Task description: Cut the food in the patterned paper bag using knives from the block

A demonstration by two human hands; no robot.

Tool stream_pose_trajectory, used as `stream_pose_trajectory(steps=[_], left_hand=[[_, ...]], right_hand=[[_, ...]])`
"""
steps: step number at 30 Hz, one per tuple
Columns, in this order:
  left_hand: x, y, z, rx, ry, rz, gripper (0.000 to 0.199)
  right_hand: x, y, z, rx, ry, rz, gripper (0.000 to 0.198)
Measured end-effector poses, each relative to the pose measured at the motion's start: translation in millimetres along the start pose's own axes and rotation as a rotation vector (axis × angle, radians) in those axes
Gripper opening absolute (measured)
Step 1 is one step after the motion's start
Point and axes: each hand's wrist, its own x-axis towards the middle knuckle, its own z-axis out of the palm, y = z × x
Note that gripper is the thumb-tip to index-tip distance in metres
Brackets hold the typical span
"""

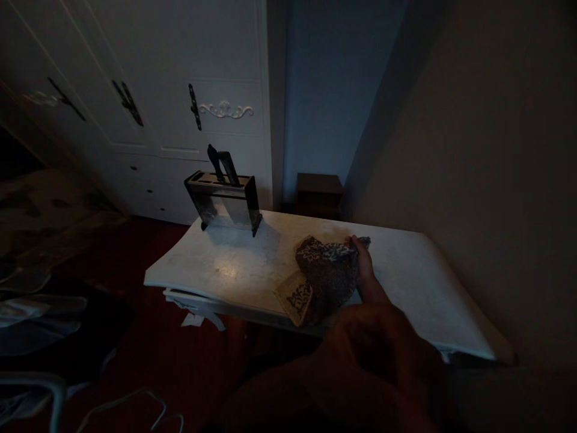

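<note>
A dark brown speckled cloth [333, 279] with a patterned band lies bunched on the white marbled tabletop [396, 264]. A beige corner with a dark ornament spreads toward the near edge. My right hand [364, 267] has its fingers closed on the cloth's right end. Close to the camera, my left hand [383, 343] looms large and dark over the near edge, in front of my right forearm. Its fingers look bent, but shadow and blur hide whether they hold anything. Behind the cloth to the left stands a toaster-like metal box [225, 207] with two black handles [228, 165] rising from its top slots.
White wardrobe doors [225, 60] rise behind the table. A brown cabinet [319, 186] stands beyond the far edge, with a wall on the right. A drawer [193, 294] juts slightly below the table's front edge. White cable [148, 394] lies on the red floor.
</note>
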Motion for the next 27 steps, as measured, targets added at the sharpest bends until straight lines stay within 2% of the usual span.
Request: stream_pose_trajectory(steps=[1, 3, 5, 8, 10, 13, 16, 19, 23, 25, 27], left_hand=[[7.0, -4.7, -3.4, -0.043, -0.095, 0.046, 0.068], [16.3, -11.5, -15.6, -0.052, -0.152, 0.122, 0.056], [19.7, -16.7, -34.1, 0.070, -0.061, 0.167, 0.043], [19.7, -27.0, -68.1, 0.342, 0.122, 0.199, 0.035], [19.2, -36.7, -91.7, 0.501, 0.214, 0.180, 0.028], [18.7, -50.6, -124.3, 0.680, 0.411, 0.046, 0.027], [19.1, -58.5, -150.0, 0.825, 0.552, 0.058, 0.026], [21.4, -62.6, -165.1, 0.940, 0.575, 0.136, 0.025], [28.3, -68.9, -166.9, 1.051, 0.493, 0.201, 0.026], [33.2, -72.0, -164.1, 1.076, 0.431, 0.196, 0.028], [38.3, -73.8, -162.7, 1.081, 0.389, 0.165, 0.029]], right_hand=[[-1.9, 0.4, 0.4, -0.021, -0.005, -0.033, 0.027], [-5.7, 2.0, 1.4, -0.072, -0.009, -0.114, 0.030], [-9.6, 3.9, 2.5, -0.130, -0.009, -0.207, 0.031], [-15.9, 5.6, 1.8, -0.230, -0.004, -0.334, 0.032], [-20.8, 5.5, -1.5, -0.293, -0.005, -0.393, 0.034], [-28.8, 3.4, -10.4, -0.374, -0.010, -0.454, 0.036], [-38.3, -3.1, -20.1, -0.432, -0.022, -0.497, 0.037], [-51.4, -15.1, -23.4, -0.493, -0.051, -0.539, 0.038], [-76.1, -32.8, -13.4, -0.585, -0.069, -0.596, 0.044], [-89.0, -38.1, -5.6, -0.667, -0.230, -0.579, 0.048], [-98.9, -40.0, 1.0, -0.832, -0.521, -0.519, 0.053]])
